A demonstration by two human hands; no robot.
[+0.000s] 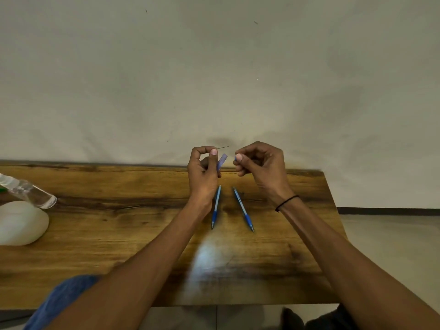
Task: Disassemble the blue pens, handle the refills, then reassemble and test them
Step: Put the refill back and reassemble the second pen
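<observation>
Left hand pinched a thin refill and gripped a blue barrel, right hand pinched a small blue part (two pens lay on the table); a loosened pinch could drop it.

Light was soft and dim; glare streaked the surface, faint shadows smudged the wall, and wide-angle distortion bent the edges.

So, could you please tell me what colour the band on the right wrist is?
Black; the thin wrist band shows in the head view.
</observation>
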